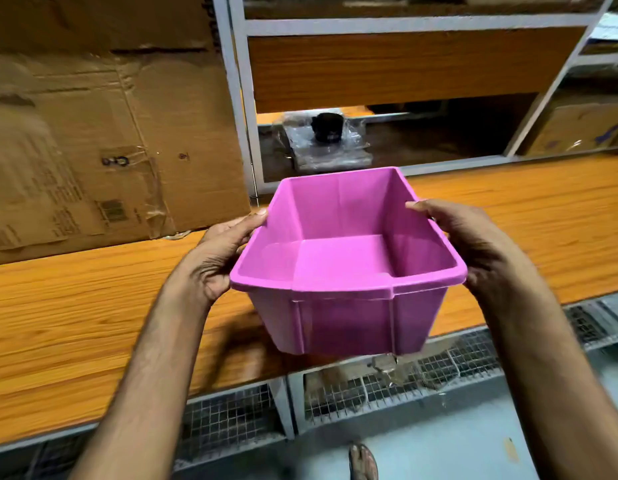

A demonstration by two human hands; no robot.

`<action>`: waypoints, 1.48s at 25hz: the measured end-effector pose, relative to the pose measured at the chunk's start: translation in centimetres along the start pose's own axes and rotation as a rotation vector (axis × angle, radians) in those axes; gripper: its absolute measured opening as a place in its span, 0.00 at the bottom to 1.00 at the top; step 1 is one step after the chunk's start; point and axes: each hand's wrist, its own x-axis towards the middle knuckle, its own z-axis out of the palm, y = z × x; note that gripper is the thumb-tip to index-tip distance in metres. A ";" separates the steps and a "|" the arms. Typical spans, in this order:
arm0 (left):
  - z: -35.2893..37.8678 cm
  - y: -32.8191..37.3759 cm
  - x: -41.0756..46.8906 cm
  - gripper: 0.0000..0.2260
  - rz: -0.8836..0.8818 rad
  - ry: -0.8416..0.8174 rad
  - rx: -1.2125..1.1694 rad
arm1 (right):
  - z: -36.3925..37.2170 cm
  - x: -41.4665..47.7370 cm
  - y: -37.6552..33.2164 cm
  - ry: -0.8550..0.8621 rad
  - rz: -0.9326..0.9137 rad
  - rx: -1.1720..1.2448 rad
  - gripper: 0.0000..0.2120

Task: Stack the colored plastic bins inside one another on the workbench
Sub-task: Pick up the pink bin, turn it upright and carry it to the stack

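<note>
While hands (215, 261) (487, 251) grip sides, pink bin (345, 258) between

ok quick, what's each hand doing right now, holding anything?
Left hand: closed on the left rim of the pink plastic bin, thumb over the edge.
Right hand: closed on the bin's right rim, helping hold it above the workbench.

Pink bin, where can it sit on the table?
Bare workbench lies left, between the cardboard and the front edge, and right, in front of the shelf frame. The shelf nook with the wrapped black object is crowded.
</note>
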 end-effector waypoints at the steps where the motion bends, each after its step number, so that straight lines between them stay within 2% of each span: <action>1: 1.4 -0.1 0.3 0.07 -0.031 -0.037 0.012 | -1.9 0.0 0.1 0.004 0.039 0.027 0.17; 2: 2.8 -0.4 0.6 0.07 -0.055 -0.074 0.027 | -3.7 -0.1 0.3 0.017 0.071 0.032 0.21; 5: 7.8 -2.0 0.8 0.05 -0.058 -0.165 0.079 | -9.6 -2.0 1.1 0.050 0.089 0.058 0.15; 7: 11.1 -3.3 0.9 0.04 -0.015 -0.219 0.126 | -13.8 -3.7 1.3 0.044 0.083 0.079 0.17; 10: 16.6 -5.7 0.3 0.10 -0.010 -0.293 0.230 | -20.3 -7.3 1.6 0.047 0.038 0.122 0.16; 12: 20.8 -7.8 -0.7 0.16 0.007 -0.353 0.311 | -25.3 -9.5 2.5 0.086 0.016 0.172 0.21; 14: 25.7 -10.3 -2.0 0.17 0.049 -0.415 0.378 | -30.8 -11.6 3.7 0.157 -0.001 0.225 0.29; 17: 32.8 -14.5 -3.8 0.17 0.069 -0.535 0.434 | -38.4 -14.2 6.0 0.230 -0.028 0.282 0.35; 21: 42.9 -20.2 -5.3 0.21 0.091 -0.695 0.445 | -48.0 -17.7 7.8 0.468 -0.075 0.240 0.25; 27: 56.2 -26.9 -6.9 0.25 0.055 -0.910 0.437 | -59.3 -22.0 8.5 0.671 -0.166 0.264 0.24; 31: 63.9 -30.0 -6.7 0.27 -0.007 -0.973 0.464 | -65.5 -22.7 9.1 0.767 -0.153 0.291 0.24; 37: 76.0 -34.3 -2.8 0.25 -0.029 -1.057 0.462 | -74.6 -19.5 7.9 0.909 -0.165 0.289 0.24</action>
